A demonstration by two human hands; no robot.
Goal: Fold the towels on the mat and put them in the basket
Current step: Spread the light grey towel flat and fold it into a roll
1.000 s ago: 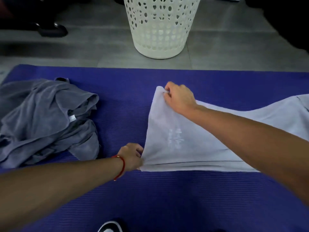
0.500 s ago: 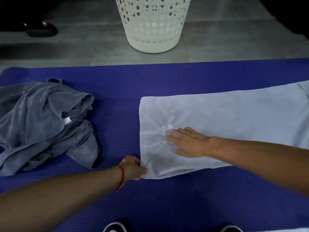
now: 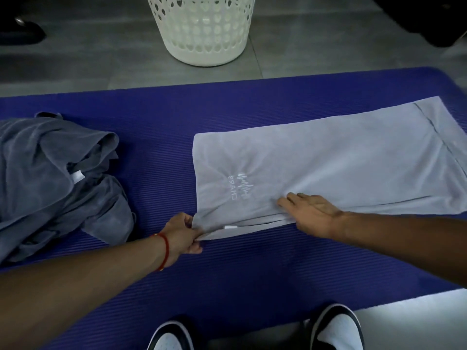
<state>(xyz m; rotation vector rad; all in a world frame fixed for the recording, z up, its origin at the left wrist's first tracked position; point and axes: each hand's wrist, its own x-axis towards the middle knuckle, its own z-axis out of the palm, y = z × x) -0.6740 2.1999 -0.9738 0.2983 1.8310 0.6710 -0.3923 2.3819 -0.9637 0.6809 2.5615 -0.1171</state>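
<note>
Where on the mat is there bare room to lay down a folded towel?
Bare mat runs along the near side, below both hands, and in a strip between the crumpled dark grey towel and the light towel. The far edge is bare too. Left and right ends are covered.

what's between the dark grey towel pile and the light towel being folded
Only a bare strip of purple mat separates the dark grey towel pile from the light towel, in the head view.
</note>
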